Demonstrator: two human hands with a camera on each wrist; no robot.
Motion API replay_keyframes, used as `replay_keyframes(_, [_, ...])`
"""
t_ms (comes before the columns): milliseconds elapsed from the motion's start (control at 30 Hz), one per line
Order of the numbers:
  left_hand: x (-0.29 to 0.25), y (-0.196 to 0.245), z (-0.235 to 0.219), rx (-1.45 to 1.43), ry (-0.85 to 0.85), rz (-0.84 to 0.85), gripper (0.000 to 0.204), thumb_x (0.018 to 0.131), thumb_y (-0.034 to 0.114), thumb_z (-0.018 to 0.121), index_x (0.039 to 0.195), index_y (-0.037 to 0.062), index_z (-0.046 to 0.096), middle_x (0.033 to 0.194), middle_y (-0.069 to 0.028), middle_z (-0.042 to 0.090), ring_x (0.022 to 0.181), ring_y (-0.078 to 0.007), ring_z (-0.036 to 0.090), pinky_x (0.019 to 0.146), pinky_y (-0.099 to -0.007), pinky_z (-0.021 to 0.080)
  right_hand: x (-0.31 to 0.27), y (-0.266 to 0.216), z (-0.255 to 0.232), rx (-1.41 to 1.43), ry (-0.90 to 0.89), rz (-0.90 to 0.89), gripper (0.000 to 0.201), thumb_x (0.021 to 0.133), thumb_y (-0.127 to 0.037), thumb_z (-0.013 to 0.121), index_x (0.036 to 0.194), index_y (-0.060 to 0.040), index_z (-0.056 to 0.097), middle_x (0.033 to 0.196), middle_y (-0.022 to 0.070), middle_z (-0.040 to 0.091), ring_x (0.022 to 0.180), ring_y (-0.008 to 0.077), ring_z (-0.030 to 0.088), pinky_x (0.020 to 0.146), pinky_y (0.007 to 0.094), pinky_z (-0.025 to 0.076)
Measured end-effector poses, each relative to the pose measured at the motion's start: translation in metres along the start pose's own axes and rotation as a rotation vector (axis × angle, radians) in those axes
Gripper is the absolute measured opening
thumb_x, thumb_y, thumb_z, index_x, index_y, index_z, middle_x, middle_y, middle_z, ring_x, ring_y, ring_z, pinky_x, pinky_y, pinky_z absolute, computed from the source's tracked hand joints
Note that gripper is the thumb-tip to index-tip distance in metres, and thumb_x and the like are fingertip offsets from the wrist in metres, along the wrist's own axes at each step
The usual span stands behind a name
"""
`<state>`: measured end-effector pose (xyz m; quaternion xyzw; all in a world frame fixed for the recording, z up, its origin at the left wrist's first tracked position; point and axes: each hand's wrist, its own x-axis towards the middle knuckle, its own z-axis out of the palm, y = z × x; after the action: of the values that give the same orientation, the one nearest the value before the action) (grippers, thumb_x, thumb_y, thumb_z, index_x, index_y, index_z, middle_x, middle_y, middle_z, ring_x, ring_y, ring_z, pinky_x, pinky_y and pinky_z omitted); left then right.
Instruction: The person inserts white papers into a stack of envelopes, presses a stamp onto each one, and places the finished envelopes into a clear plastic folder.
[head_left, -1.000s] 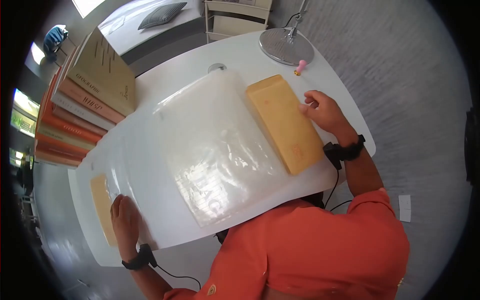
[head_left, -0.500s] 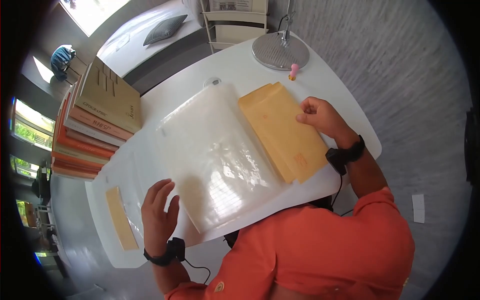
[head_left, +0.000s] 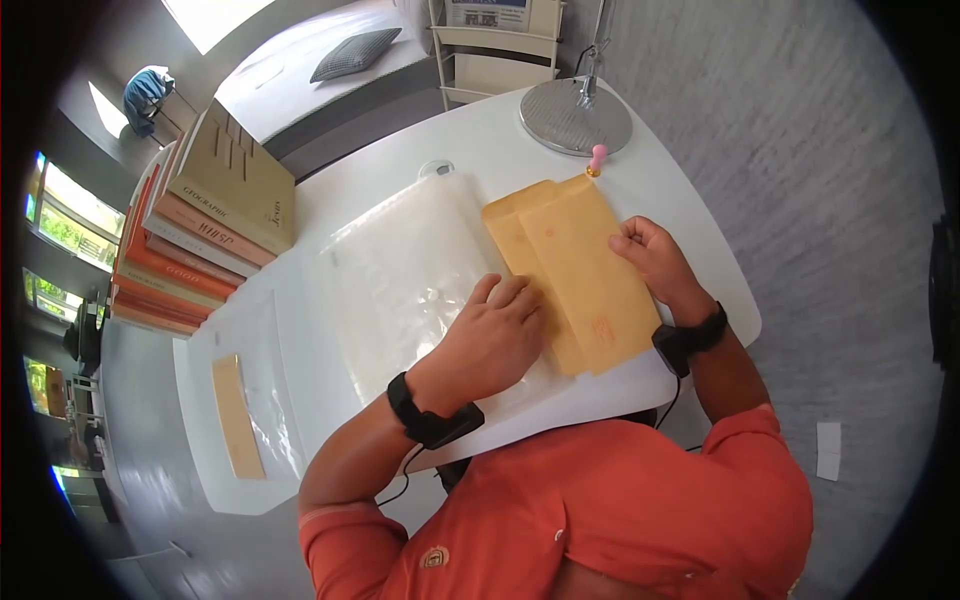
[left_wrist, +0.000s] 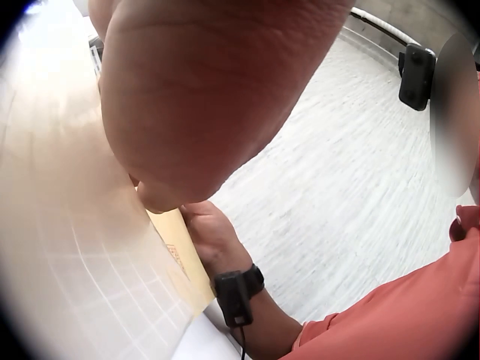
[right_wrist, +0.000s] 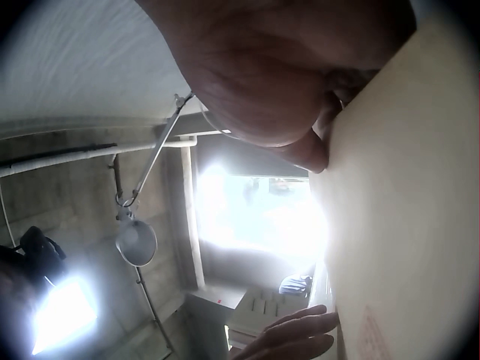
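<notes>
Two overlapping kraft-paper envelopes lie on the right of the table in the head view. My right hand point(head_left: 660, 262) pinches the right edge of the upper envelope point(head_left: 595, 275), thumb on top. That envelope sits shifted right, baring a strip of the lower envelope point(head_left: 510, 235). My left hand point(head_left: 495, 335) reaches across the clear plastic bags point(head_left: 400, 250), its fingertips at the left edge of the lower envelope. In the right wrist view the left hand's fingers point(right_wrist: 296, 334) look fairly straight beside the upper envelope.
A row of books point(head_left: 210, 215) stands at the table's far left. Near the left end lies a narrow tan strip point(head_left: 238, 415) by more clear plastic. A lamp base point(head_left: 575, 115) and a pink-handled stamp point(head_left: 597, 160) stand at the back right.
My left hand has left the plastic at the left and crossed rightward to the envelopes. The upper envelope has slid right under my right hand's grip, uncovering more of the lower one.
</notes>
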<state>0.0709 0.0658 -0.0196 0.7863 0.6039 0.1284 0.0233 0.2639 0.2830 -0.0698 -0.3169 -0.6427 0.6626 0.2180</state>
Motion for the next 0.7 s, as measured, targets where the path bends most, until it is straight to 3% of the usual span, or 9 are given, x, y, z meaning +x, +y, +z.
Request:
replay_keyframes(200, [0.001,0.002,0.004,-0.085,0.029,0.009,0.028,0.092,0.021,0.064,0.111,-0.0008,0.067,0.131,-0.0156,0.06,0.13,-0.0306,0.051,0.11,-0.0457,0.037,-0.001,0.001,-0.001,0.058,-0.026,-0.052,0.015,0.096,-0.013,0.068,0.098,-0.0017,0.059,0.087,0.0009,0.064,0.074,0.0047,0.058,0.064,0.0219,0.05])
replay_keyframes(400, [-0.001,0.001,0.008,-0.113,0.025,-0.01,0.029,0.092,0.021,0.065,0.113,-0.0003,0.067,0.132,-0.016,0.06,0.13,-0.0297,0.051,0.11,-0.046,0.037,-0.007,-0.007,0.009,0.197,-0.004,-0.047,0.02,0.097,-0.01,0.065,0.111,0.0029,0.059,0.1,0.0064,0.067,0.084,0.0103,0.066,0.075,0.0258,0.056])
replay_keyframes(467, [-0.001,0.002,0.008,-0.119,0.033,-0.01,0.029,0.092,0.021,0.065,0.112,0.0002,0.067,0.131,-0.0159,0.06,0.129,-0.0297,0.052,0.11,-0.0462,0.037,-0.005,-0.006,0.001,0.227,-0.158,0.087,0.028,0.098,-0.011,0.064,0.119,0.0059,0.058,0.107,0.01,0.068,0.091,0.0133,0.068,0.081,0.0284,0.057])
replay_keyframes(567, [-0.001,0.003,0.001,-0.172,0.061,-0.01,0.026,0.091,0.019,0.066,0.11,0.0015,0.067,0.128,-0.0152,0.061,0.127,-0.0297,0.053,0.11,-0.0464,0.037,-0.004,-0.002,-0.003,0.344,-0.208,0.144,0.03,0.1,-0.013,0.061,0.123,0.0069,0.058,0.111,0.0118,0.068,0.094,0.0154,0.069,0.082,0.0293,0.058])
replay_keyframes(700, [-0.014,-0.003,-0.002,-0.137,0.073,-0.049,0.023,0.089,0.017,0.069,0.108,0.0035,0.067,0.124,-0.0123,0.062,0.125,-0.0284,0.054,0.11,-0.0464,0.037,-0.002,0.004,-0.009,0.411,-0.148,0.189,0.03,0.102,-0.014,0.057,0.122,0.007,0.057,0.114,0.0128,0.067,0.098,0.0178,0.069,0.084,0.0308,0.058])
